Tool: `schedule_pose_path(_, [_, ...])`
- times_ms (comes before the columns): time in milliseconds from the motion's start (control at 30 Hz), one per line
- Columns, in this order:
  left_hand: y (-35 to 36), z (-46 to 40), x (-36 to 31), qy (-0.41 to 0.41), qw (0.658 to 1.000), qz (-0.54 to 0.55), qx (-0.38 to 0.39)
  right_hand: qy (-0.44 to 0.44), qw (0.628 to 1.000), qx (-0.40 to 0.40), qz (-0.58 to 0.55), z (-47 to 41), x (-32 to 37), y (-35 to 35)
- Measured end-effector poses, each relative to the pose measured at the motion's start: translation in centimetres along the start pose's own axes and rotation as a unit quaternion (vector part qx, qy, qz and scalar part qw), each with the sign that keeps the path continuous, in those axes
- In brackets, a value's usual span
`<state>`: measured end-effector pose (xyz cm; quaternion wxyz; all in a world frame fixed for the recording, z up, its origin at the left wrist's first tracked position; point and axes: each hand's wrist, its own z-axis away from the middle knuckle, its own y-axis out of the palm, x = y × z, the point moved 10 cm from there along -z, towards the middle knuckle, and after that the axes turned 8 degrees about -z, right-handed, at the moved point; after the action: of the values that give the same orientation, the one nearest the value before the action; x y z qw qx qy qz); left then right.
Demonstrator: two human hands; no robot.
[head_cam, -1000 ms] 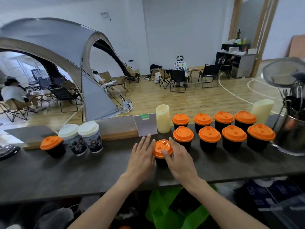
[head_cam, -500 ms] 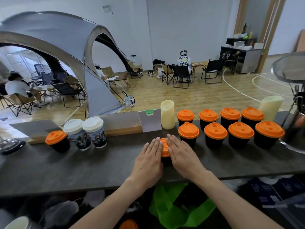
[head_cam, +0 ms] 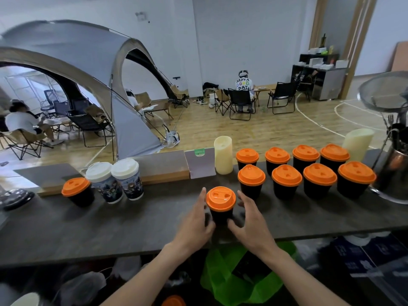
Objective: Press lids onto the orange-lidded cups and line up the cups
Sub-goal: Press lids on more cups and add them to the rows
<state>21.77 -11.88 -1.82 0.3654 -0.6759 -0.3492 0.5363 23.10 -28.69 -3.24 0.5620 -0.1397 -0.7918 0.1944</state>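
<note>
Lone cup (head_cam: 77, 191): a black cup with an orange lid is set far left on the dark counter (head_cam: 110, 228), just beside two white-lidded cups (head_cam: 114, 180).
Left hand (head_cam: 194, 221): the fingers are held nearly straight against the left side of the middle cup; the thumb is placed near its base.
Middle cup (head_cam: 220, 205): it is stood upright between both hands, lid on, nearer the edge than the rows.
Right hand (head_cam: 249, 221): the fingers are loosely spread at the cup's right side; a firm grip cannot be told.
Rows (head_cam: 304, 171): eight orange-lidded cups are lined in two rows of four to the right.
</note>
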Motion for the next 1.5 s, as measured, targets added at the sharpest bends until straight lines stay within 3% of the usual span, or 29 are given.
schedule_pose_path(100, [-0.3,-0.2,-0.8,0.008,0.999,0.033,0.007,0.0,0.999,-0.012,-0.032,-0.7,0.9,-0.1])
schedule_pose_path(200, [-3.0,-0.6,-0.9,-0.012,0.991,0.118,-0.059,-0.01,0.996,-0.064,-0.068,-2.2,3.5,-2.0])
schedule_pose_path(300, [-6.4,-1.0,-1.1,-0.033,0.969,0.211,-0.124,0.004,0.984,-0.12,-0.134,-3.8,6.3,-4.4])
schedule_pose_path(467, [-9.3,-0.9,-2.1,-0.055,0.921,0.342,-0.18,0.03,0.977,-0.117,-0.178,-5.9,8.9,-5.0])
schedule_pose_path(667, [-10.3,-1.2,-2.3,-0.046,0.914,0.349,-0.204,0.007,0.977,-0.133,-0.168,-6.3,9.7,-5.1])
schedule_pose_path(900, [-11.0,-1.1,-2.5,-0.014,0.929,0.292,-0.226,-0.019,0.979,-0.154,-0.133,-6.1,9.8,-5.6])
schedule_pose_path(1200, [-12.4,-0.8,-3.3,0.028,0.929,0.262,-0.258,0.013,0.97,-0.117,-0.212,-5.9,9.0,-4.2])
schedule_pose_path(1500, [-12.2,-0.8,-2.2,-0.006,0.92,0.283,-0.27,0.024,0.965,-0.128,-0.226,-6.0,8.3,-4.1])
